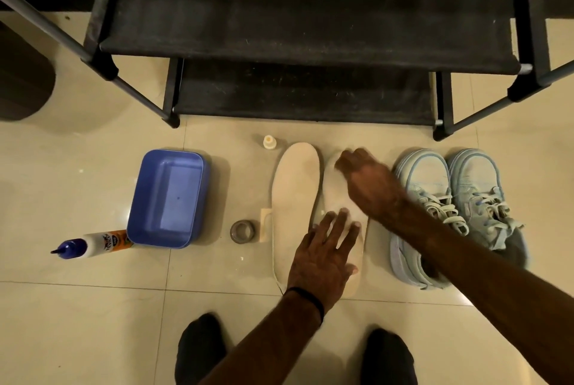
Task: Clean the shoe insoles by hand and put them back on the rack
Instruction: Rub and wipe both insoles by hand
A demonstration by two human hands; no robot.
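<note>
Two pale insoles lie side by side on the tiled floor, just in front of the black shoe rack (310,27). Right insole (337,195) is the one being worked; left insole (295,198) lies untouched, touching or nearly touching it.

Left hand (326,254) presses flat on the heel half, fingers straight and spread. Right hand (363,173) is over the toe end, blurred; grip cannot be told.

Advice: keep the heel pinned, stroke toe-outward, away from the clean neighbour.

Blue basin (167,198) to the left, bottle (90,243) lying beside it. Light blue sneakers (450,213) just right of the insoles.
</note>
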